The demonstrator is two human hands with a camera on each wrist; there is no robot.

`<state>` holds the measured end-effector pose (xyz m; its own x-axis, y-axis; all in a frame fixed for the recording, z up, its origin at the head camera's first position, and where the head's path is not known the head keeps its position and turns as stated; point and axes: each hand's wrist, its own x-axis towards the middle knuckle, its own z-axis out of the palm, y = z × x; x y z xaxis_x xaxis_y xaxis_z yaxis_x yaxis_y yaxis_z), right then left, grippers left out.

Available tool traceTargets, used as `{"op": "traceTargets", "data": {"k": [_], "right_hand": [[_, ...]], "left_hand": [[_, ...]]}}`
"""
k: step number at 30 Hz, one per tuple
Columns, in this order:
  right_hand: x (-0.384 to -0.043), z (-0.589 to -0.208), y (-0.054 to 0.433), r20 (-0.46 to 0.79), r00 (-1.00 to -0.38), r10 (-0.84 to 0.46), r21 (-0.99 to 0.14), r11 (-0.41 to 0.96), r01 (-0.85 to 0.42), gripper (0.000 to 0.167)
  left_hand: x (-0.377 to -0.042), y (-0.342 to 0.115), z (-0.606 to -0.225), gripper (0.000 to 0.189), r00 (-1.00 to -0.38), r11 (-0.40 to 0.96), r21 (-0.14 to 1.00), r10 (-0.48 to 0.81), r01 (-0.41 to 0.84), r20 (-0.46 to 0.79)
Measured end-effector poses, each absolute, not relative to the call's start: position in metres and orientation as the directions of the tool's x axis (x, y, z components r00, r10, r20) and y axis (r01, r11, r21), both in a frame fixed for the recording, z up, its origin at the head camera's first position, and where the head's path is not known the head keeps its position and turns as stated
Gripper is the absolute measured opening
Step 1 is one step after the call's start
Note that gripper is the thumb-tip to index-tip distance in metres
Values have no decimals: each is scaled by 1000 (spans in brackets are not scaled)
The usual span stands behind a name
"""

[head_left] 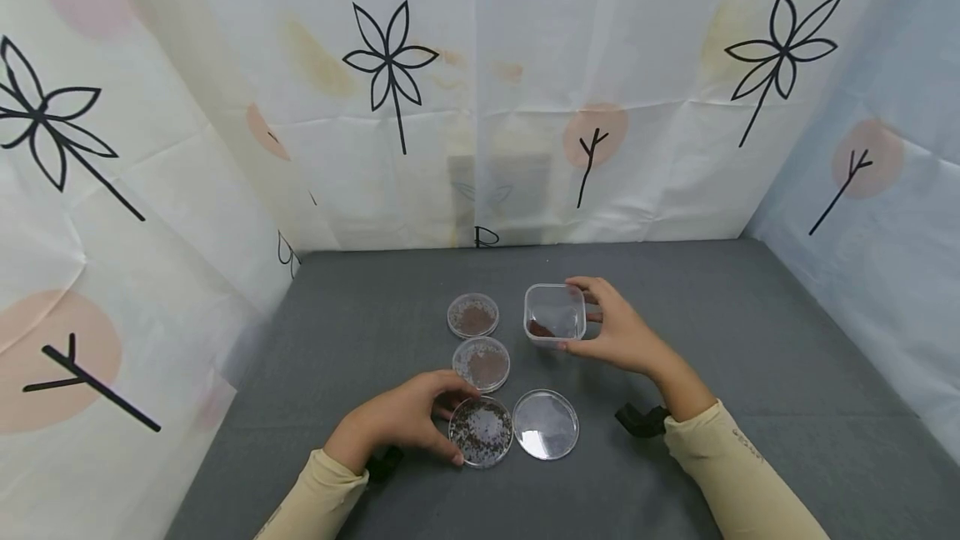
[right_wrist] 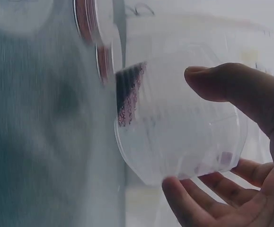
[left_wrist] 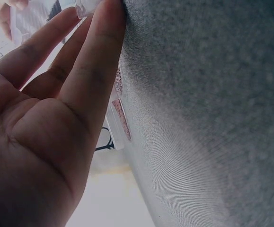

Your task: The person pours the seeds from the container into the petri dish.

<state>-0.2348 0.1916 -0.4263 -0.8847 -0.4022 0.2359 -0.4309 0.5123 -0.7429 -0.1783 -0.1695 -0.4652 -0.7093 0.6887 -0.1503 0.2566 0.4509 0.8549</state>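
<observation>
My left hand (head_left: 405,415) holds the rim of a round petri dish (head_left: 483,433) strewn with dark brown grains, thumb at its near edge and fingers on its left side. In the left wrist view, the fingertips meet the clear edge of the dish (left_wrist: 85,6). My right hand (head_left: 618,332) grips a square clear plastic container (head_left: 555,308) from the right, thumb on the near wall and fingers on the far one. Reddish-brown grains (right_wrist: 132,97) are heaped in one corner of the container. Beside the left hand's dish lies a transparent round dish or lid (head_left: 546,415).
Two petri dishes with reddish-brown grains, a middle one (head_left: 486,365) and a far one (head_left: 472,317), line up behind the left hand's dish. A grey cloth covers the table (head_left: 375,298). Printed white curtains (head_left: 510,40) enclose its back and sides.
</observation>
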Motion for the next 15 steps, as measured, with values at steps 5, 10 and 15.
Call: {"op": "traceTargets", "data": {"k": [5,10,15], "right_hand": [[-249,-432,219,166,-916,-364,-803,489,-340,92],[-256,-438,237,122,-940,-320,-803,524,-283,91],[-258,-443,245,93,-952,-292,-786,566,-250,91]], "left_hand": [[-178,-169,-466,77,-712,446,858,686,253,-147],[-177,-169,-465,77,-713,448,858,685,251,-149],[-177,-169,-466,77,-712,449,858,685,248,-153]]}}
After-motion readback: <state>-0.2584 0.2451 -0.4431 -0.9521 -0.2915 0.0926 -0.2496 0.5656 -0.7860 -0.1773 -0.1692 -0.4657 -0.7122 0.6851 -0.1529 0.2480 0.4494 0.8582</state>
